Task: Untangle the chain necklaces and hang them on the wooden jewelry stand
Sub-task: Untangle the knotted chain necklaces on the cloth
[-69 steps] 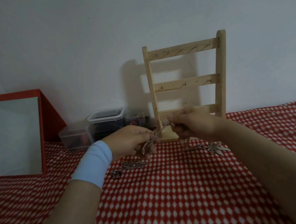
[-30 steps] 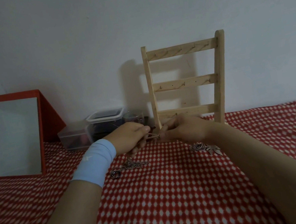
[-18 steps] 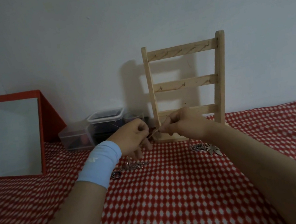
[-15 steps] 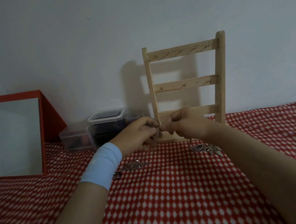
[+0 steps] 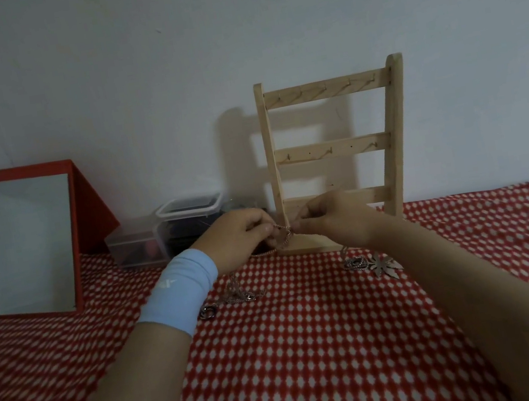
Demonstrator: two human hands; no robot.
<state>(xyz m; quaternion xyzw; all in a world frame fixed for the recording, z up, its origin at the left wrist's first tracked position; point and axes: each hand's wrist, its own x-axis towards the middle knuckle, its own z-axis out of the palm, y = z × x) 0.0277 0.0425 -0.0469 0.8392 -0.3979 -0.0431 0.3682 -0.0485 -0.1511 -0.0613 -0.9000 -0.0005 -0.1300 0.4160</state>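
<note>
The left hand [image 5: 242, 235] and right hand [image 5: 334, 222] each pinch the chain [image 5: 283, 236] just in front of the stand [image 5: 335, 151] base. The knot is too small to make out. Loose chain [image 5: 240, 295] lies on the cloth [image 5: 311, 331]. The right wrist partly hides the chain of the leaf pendant [image 5: 386, 265].

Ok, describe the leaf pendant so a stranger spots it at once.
Find the wooden jewelry stand against the wall. On the red checked cloth before its base, beside the right forearm, lies the leaf pendant. Unlike the coiled chain next to it, it is flat and spiky.
</note>
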